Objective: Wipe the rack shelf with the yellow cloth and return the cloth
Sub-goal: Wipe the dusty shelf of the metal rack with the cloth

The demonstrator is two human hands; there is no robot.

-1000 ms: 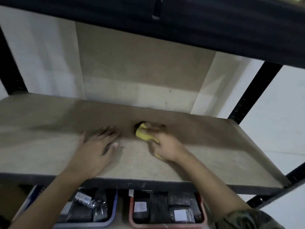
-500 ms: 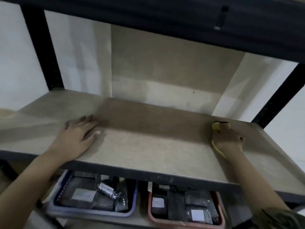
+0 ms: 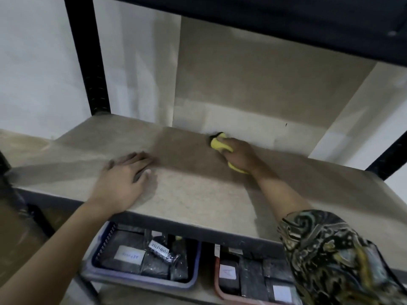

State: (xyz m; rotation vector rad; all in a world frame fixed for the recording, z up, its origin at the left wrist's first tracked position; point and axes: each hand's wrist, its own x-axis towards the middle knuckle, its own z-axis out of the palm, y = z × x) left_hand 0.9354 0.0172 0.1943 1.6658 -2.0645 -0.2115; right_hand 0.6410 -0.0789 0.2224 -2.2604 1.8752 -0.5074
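Note:
The rack shelf (image 3: pixel 198 194) is a bare light-brown board in a black metal frame. My right hand (image 3: pixel 240 154) grips the yellow cloth (image 3: pixel 217 143) and presses it on the shelf near the back wall, around the middle. A corner of the cloth also shows under my wrist. My left hand (image 3: pixel 123 179) lies flat on the shelf near its front left, fingers spread.
Black uprights stand at the back left (image 3: pixel 88 62) and right (image 3: pixel 387 159). The shelf above (image 3: pixel 286 23) hangs low overhead. Below are a blue bin (image 3: pixel 141 260) and a red bin (image 3: pixel 253 280) holding dark wrapped packs.
My right hand slid the cloth from the middle to the right end, then back left along the rear of the shelf. The left hand stayed flat; the view shifted.

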